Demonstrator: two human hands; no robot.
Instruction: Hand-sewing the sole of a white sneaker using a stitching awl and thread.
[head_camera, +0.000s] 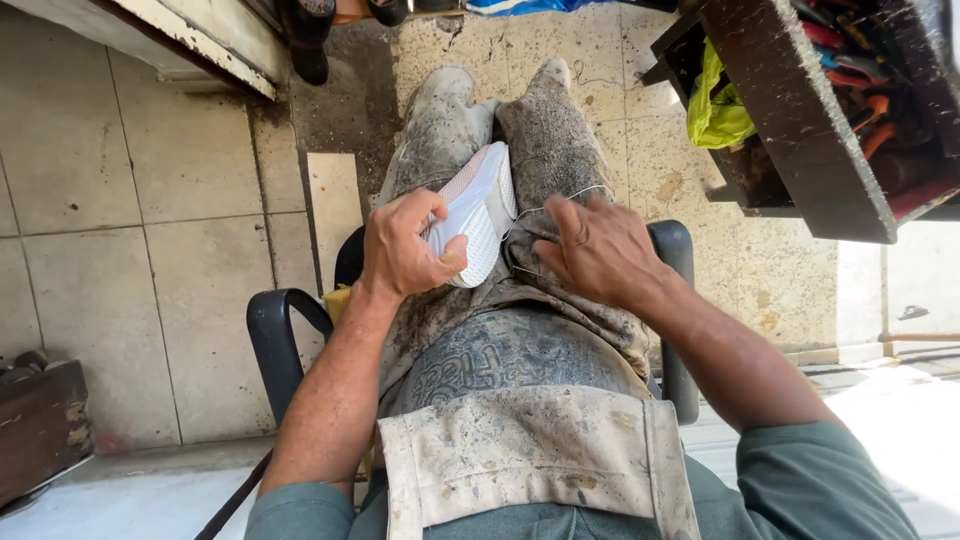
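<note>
The left hand (405, 250) was closed around a white mesh sneaker (480, 215), thumb pressed on the sole edge nearest the body and fingers curled over the far side, so the shoe sat clamped in its grip. The sneaker lay wedged between the person's knees, just beyond the left hand's knuckles and resting on a grimy, stained work apron (520, 330) that covered the lap beneath both hands.

The right hand (600, 250) sat just right of the sneaker, fingers loosely bent and pressed down on the apron, with a thin pale thread (560, 200) running over its fingers; the thread curved from the sneaker's side across to the far side of that hand. Whether the fingers pinched the thread or a needle could not be told.

Below both wrists, the black arms of a chair (275, 330) showed on either side of the lap. Well beyond and to the right of the right hand stood a dark wooden toolbox (800, 130) holding red and orange handled tools, with a yellow plastic bag (715, 110) tucked at its near edge. The tiled floor (150, 200) spread to the left of the left hand.
</note>
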